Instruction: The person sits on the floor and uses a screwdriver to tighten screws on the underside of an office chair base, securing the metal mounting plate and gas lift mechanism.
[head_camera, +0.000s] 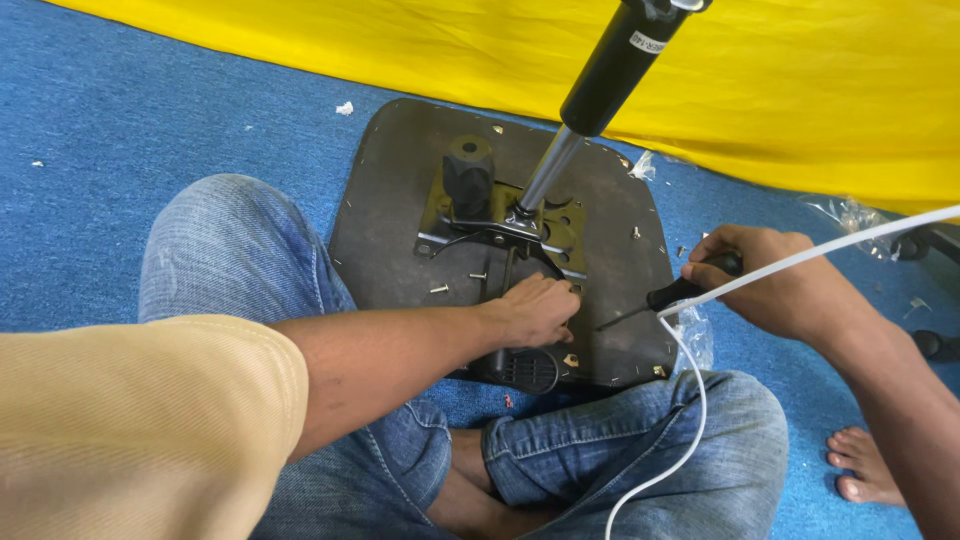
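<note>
A dark chair seat base (390, 200) lies upside down on the blue floor in front of my crossed legs. A metal tilt mechanism (500, 225) sits on it, with a black gas cylinder (610, 70) rising from its middle. My left hand (535, 310) rests on the mechanism's near edge, fingers curled down on the metal. My right hand (770, 285) grips the black handle of a screwdriver (660, 300), whose tip points left toward the mechanism. Loose screws (440, 289) lie on the seat base.
A yellow sheet (800, 90) covers the far side. A white cable (690, 400) runs from the upper right across my right hand down over my knee. A black knob (520, 368) sits at the base's near edge. Clear plastic wrap (850, 215) lies at right.
</note>
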